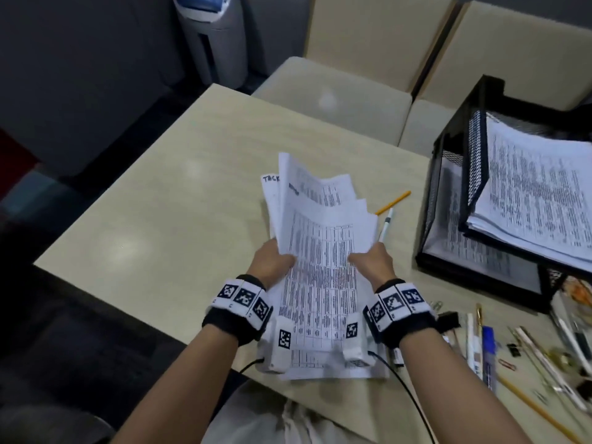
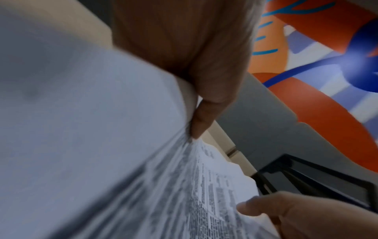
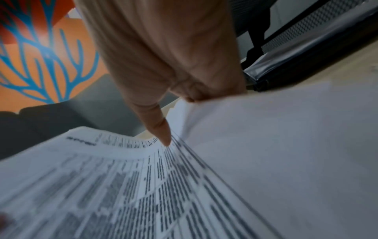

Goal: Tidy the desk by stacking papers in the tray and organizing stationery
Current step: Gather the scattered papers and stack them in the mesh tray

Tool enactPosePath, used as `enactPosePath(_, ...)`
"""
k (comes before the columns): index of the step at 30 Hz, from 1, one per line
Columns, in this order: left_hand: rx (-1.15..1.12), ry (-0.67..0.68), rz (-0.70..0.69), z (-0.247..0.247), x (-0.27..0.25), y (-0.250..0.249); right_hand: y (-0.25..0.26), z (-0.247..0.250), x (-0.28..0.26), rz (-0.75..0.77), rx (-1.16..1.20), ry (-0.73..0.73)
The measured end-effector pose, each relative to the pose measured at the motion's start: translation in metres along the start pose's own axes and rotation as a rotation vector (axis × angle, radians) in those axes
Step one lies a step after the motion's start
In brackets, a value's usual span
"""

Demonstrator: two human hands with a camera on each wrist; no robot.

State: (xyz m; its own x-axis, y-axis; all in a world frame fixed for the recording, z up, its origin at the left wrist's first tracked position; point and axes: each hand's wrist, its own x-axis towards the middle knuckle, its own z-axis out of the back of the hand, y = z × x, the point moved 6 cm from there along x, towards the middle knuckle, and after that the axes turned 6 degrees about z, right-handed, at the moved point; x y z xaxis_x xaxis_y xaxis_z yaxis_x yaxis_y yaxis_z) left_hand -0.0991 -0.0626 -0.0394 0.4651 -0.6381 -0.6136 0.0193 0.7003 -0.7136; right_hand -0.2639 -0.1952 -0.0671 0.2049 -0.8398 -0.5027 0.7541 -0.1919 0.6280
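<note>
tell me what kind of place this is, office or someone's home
Most likely an office or meeting room. A black mesh paper tray holds printed sheets, the beige desk faces matching beige chairs, and a water dispenser stands behind.

Both bare forearms reach forward side by side, each wrist wrapped in a black band with white marker tags. The left hand [image 1: 275, 262] and right hand [image 1: 373, 263] face each other, thumbs on top and fingers tucked underneath, pinching the loose sheaf of white printed paper sheets [image 1: 320, 251] between them.
</note>
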Motion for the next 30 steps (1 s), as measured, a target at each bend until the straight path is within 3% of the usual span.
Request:
enactPosePath(3, 0.05, -0.037, -0.31, 0.012, -0.026, -0.043, 0.004, 0.016, 0.001, 0.058, 0.046, -0.053)
enactPosePath(6, -0.076, 0.04, -0.578, 0.049, -0.05, -0.08, 0.032, 0.029, -0.01, 0.188, 0.427, 0.047)
enactPosePath(9, -0.21, -0.041, -0.542, 0.092, -0.046, -0.088, 0.076, 0.037, -0.028, 0.293, 0.788, 0.25)
enactPosePath(11, -0.204, -0.154, -0.548, 0.108, -0.047, -0.096, 0.109, 0.054, -0.043, 0.443, 0.805, 0.15)
enactPosePath(14, -0.299, -0.302, -0.672, 0.131, -0.057, -0.11, 0.158, 0.086, -0.075, 0.731, 0.659, -0.116)
enactPosePath(17, -0.399, -0.318, -0.791, 0.151, -0.067, -0.115, 0.181, 0.095, -0.091, 0.881, 0.8, -0.106)
enactPosePath(23, -0.431, -0.206, -0.742, 0.155, -0.068, -0.093, 0.165, 0.056, -0.086, 0.849, 0.866, -0.018)
enactPosePath(27, -0.489, -0.206, -0.73, 0.158, -0.064, -0.086, 0.166, 0.035, -0.081, 0.808, 0.805, -0.014)
enactPosePath(30, -0.469, -0.179, -0.595, 0.144, -0.046, -0.066, 0.158, 0.013, -0.074, 0.689, 0.755, 0.016)
